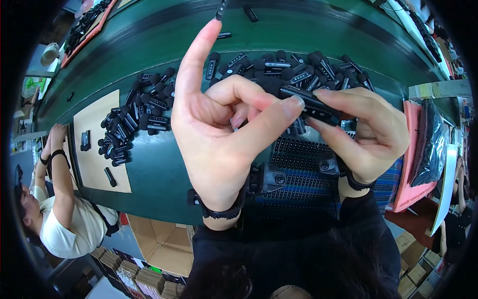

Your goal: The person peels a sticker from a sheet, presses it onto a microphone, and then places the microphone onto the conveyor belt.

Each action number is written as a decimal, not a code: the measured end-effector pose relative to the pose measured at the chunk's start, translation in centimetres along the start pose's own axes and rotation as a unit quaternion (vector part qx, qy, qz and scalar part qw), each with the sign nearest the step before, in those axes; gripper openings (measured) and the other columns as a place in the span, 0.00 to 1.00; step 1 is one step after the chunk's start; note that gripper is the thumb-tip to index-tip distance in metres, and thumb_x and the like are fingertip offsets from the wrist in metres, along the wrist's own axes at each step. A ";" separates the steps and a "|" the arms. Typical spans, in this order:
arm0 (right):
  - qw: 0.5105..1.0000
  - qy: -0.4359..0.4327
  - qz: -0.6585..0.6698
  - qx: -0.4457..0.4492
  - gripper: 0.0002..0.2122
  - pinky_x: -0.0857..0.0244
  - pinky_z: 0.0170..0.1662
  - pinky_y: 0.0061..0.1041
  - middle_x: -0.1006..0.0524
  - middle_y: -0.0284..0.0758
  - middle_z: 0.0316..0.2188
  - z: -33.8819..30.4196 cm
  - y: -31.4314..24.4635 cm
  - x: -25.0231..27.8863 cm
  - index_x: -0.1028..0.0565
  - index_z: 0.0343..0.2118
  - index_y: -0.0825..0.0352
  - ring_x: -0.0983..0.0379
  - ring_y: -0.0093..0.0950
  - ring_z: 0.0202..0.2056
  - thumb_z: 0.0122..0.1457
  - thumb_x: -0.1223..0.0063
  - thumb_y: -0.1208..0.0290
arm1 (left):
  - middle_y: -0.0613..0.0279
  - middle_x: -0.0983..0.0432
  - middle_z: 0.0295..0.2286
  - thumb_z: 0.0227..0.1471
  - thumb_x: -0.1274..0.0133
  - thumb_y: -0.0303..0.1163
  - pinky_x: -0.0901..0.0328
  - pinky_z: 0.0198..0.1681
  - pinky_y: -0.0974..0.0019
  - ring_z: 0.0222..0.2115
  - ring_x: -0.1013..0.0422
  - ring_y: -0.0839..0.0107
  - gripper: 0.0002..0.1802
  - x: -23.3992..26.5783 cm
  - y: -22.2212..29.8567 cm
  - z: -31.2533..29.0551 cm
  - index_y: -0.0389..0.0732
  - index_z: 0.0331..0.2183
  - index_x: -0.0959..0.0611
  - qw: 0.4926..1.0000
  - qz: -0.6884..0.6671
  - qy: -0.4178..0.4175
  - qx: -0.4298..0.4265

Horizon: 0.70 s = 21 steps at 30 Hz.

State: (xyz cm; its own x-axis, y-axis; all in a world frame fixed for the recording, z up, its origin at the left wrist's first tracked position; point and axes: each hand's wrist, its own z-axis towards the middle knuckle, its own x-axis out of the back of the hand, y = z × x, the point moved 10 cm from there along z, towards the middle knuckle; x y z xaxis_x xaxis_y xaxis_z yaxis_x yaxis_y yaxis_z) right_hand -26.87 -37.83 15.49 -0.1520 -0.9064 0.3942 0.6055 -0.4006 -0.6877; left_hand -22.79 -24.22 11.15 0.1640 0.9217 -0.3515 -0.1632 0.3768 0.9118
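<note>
In front of my chest, both hands meet on a small black clip-on microphone (pixel 318 110). My left hand (pixel 214 134) pinches its left end between thumb and forefinger, with one finger stretched upward. My right hand (pixel 376 122) grips the other end between thumb and fingertips. Dark foam shows just behind the left end; I cannot tell whether it belongs to this piece. Beyond my hands lies a heap of similar black microphones (pixel 298 74) with round foam heads. A second heap (pixel 122 127) sits to the left.
The green bench (pixel 159 159) carries a beige board (pixel 94 164) at left. Below my hands are perforated black trays (pixel 298 194). Pink foam sheets (pixel 406 164) and a black plastic bag (pixel 428 144) stand at right. A co-worker (pixel 74 219) works at left, near an open cardboard box (pixel 159 239).
</note>
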 end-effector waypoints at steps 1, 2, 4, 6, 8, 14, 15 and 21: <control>1.000 0.000 -0.002 -0.002 0.14 0.37 0.28 0.17 0.26 0.45 0.25 0.0 0.0 0.0 0.27 0.26 0.78 0.28 0.28 0.25 0.29 0.45 0.87 | 0.64 0.30 0.16 0.32 0.51 0.11 0.39 0.28 0.81 0.19 0.33 0.79 0.39 0.0 0.1 0.0 0.27 0.50 0.45 1.000 0.005 0.002 -0.002; 1.000 -0.001 -0.003 -0.004 0.14 0.37 0.28 0.16 0.26 0.45 0.25 0.0 0.0 0.0 0.27 0.26 0.77 0.28 0.28 0.25 0.29 0.45 0.87 | 0.64 0.30 0.17 0.32 0.51 0.11 0.39 0.28 0.81 0.19 0.33 0.79 0.39 0.0 0.1 -0.1 0.27 0.50 0.45 1.000 0.010 0.004 -0.004; 1.000 -0.001 -0.004 -0.006 0.14 0.37 0.28 0.16 0.26 0.45 0.25 0.1 -0.1 0.0 0.27 0.26 0.77 0.28 0.28 0.25 0.28 0.45 0.87 | 0.64 0.30 0.17 0.33 0.51 0.11 0.39 0.28 0.81 0.19 0.33 0.79 0.39 -0.1 0.2 -0.1 0.27 0.50 0.45 1.000 0.015 0.002 -0.014; 1.000 0.000 -0.022 -0.007 0.15 0.37 0.27 0.16 0.26 0.44 0.25 0.2 -0.3 0.2 0.27 0.26 0.77 0.29 0.27 0.25 0.28 0.45 0.87 | 0.64 0.30 0.17 0.33 0.51 0.11 0.38 0.28 0.81 0.20 0.33 0.79 0.38 -0.3 0.5 -0.1 0.27 0.50 0.45 0.999 0.026 -0.004 -0.035; 1.000 -0.001 -0.030 -0.008 0.15 0.38 0.27 0.16 0.26 0.44 0.24 0.1 -0.1 0.2 0.27 0.26 0.77 0.29 0.27 0.25 0.28 0.45 0.87 | 0.64 0.30 0.17 0.33 0.51 0.10 0.38 0.28 0.81 0.20 0.32 0.79 0.38 -0.3 0.4 -0.2 0.27 0.50 0.45 0.999 0.033 -0.002 -0.039; 0.999 0.013 -0.030 -0.002 0.15 0.39 0.27 0.16 0.26 0.42 0.25 0.1 -0.3 0.3 0.26 0.26 0.76 0.30 0.25 0.24 0.27 0.44 0.87 | 0.64 0.30 0.18 0.35 0.50 0.11 0.38 0.27 0.80 0.20 0.33 0.80 0.37 -0.4 0.8 -0.5 0.29 0.50 0.44 0.993 0.090 0.014 -0.068; 0.999 0.011 -0.034 -0.007 0.15 0.39 0.27 0.16 0.26 0.42 0.25 0.1 -0.3 0.3 0.26 0.26 0.76 0.30 0.25 0.24 0.27 0.44 0.87 | 0.64 0.30 0.18 0.35 0.50 0.11 0.38 0.27 0.80 0.20 0.33 0.80 0.37 -0.6 0.9 -0.5 0.29 0.50 0.44 0.993 0.091 0.016 -0.068; 1.000 -0.004 -0.015 -0.010 0.14 0.39 0.26 0.15 0.26 0.40 0.25 0.3 0.9 0.2 0.26 0.28 0.75 0.30 0.24 0.25 0.31 0.45 0.86 | 0.65 0.31 0.23 0.39 0.50 0.15 0.41 0.28 0.82 0.23 0.35 0.81 0.37 -0.7 -1.0 0.5 0.36 0.52 0.45 0.971 0.234 -0.028 -0.040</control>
State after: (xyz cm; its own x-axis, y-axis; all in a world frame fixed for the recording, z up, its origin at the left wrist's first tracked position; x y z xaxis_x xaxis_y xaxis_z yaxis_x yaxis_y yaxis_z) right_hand -26.13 -38.29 15.18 -0.1637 -0.8932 0.4188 0.5857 -0.4296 -0.6874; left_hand -22.22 -25.29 10.56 0.1056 0.9881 0.1119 -0.3076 -0.0746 0.9486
